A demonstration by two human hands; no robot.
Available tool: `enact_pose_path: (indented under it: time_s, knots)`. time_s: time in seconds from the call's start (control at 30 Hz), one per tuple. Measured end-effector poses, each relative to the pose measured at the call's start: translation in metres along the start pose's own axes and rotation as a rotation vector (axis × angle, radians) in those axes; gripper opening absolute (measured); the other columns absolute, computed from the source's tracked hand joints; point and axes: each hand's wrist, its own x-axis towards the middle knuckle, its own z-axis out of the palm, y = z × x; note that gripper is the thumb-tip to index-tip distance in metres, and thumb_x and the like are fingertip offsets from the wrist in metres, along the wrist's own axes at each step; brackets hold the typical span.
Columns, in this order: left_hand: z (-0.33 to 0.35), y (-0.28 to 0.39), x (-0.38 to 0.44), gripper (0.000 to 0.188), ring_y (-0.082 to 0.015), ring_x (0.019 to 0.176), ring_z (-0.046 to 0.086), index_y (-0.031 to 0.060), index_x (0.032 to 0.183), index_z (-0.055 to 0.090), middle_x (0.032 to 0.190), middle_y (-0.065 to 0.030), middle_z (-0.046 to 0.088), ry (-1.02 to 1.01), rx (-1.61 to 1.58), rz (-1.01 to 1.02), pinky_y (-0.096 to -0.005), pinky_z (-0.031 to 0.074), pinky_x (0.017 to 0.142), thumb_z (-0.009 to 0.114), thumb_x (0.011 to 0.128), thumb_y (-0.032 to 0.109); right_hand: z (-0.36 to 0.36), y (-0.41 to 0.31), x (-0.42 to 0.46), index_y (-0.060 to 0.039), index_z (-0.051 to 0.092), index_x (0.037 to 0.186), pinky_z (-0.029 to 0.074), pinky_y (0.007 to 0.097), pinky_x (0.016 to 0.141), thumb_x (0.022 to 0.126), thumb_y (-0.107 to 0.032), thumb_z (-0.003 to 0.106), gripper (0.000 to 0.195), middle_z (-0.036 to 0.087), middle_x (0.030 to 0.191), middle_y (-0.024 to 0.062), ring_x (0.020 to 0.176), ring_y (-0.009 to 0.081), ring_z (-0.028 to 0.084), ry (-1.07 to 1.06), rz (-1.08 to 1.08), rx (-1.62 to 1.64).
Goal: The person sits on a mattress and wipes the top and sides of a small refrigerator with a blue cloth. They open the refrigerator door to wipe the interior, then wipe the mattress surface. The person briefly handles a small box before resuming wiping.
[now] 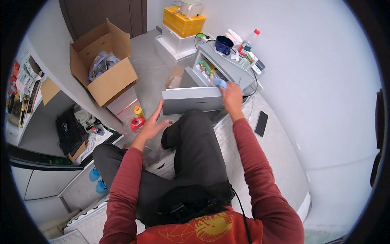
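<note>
A flat silver-grey device, apparently a laptop (193, 102), stands tilted above my raised knee, with small writing on its front face. My right hand (232, 97) is at its upper right corner and grips a light blue cloth (220, 83). My left hand (152, 123) is spread, thumb apart, and its fingertips are at the device's left edge. I cannot tell whether they press on it. The device's lower edge is partly hidden by my knee.
Beyond stands a grey nightstand (227, 67) with its drawer pulled out, bearing a blue mug (224, 45) and a plastic bottle (249, 42). A phone (261, 123) lies on the mattress (274, 152). An open cardboard box (112, 82) and a red bottle (137, 123) are at left.
</note>
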Motion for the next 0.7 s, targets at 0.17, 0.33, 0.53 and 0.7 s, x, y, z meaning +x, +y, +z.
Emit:
enact_pose_path:
  time_s: [0.17, 0.33, 0.53, 0.7]
  knots:
    - [-0.002, -0.009, -0.002, 0.097, -0.0278, 0.159, 0.019, 0.0203, 0.168, 0.005, 0.174, -0.0132, 0.016, 0.003, -0.003, -0.002, -0.0469, 0.023, 0.125, 0.069, 0.097, 0.015, 0.039, -0.126, 0.018, 0.001, 0.071, 0.112, 0.053, 0.0473, 0.093, 0.09, -0.026, 0.072, 0.034, 0.071, 0.114, 0.0185, 0.106, 0.0366, 0.066, -0.076, -0.145, 0.325]
    - [-0.004, -0.008, -0.006, 0.095, -0.0291, 0.159, 0.018, 0.0168, 0.168, 0.005, 0.172, -0.0186, 0.016, -0.028, -0.007, -0.008, -0.0432, 0.021, 0.126, 0.067, 0.098, 0.005, 0.046, -0.148, 0.035, -0.0023, 0.068, 0.121, 0.048, 0.0469, 0.1, 0.092, -0.024, 0.07, 0.036, 0.069, 0.122, 0.0171, 0.115, 0.0369, 0.063, -0.187, -0.218, 0.494]
    - [-0.002, -0.007, -0.008, 0.094, -0.0267, 0.157, 0.024, 0.0159, 0.168, 0.007, 0.173, -0.0148, 0.018, -0.038, 0.037, 0.074, -0.0365, 0.023, 0.125, 0.068, 0.097, 0.009, 0.01, -0.003, -0.009, -0.001, 0.068, 0.108, 0.049, 0.0506, 0.093, 0.093, -0.023, 0.067, 0.026, 0.067, 0.107, 0.0205, 0.102, 0.0417, 0.063, 0.025, -0.035, 0.034]
    - [-0.001, -0.005, -0.01, 0.094, -0.0266, 0.156, 0.027, 0.0157, 0.168, 0.007, 0.172, -0.0138, 0.021, -0.03, 0.059, 0.056, -0.0357, 0.024, 0.125, 0.069, 0.098, 0.013, 0.012, -0.022, -0.01, -0.0002, 0.068, 0.106, 0.048, 0.0515, 0.095, 0.092, -0.023, 0.067, 0.026, 0.067, 0.109, 0.0222, 0.106, 0.042, 0.061, 0.046, 0.039, -0.03]
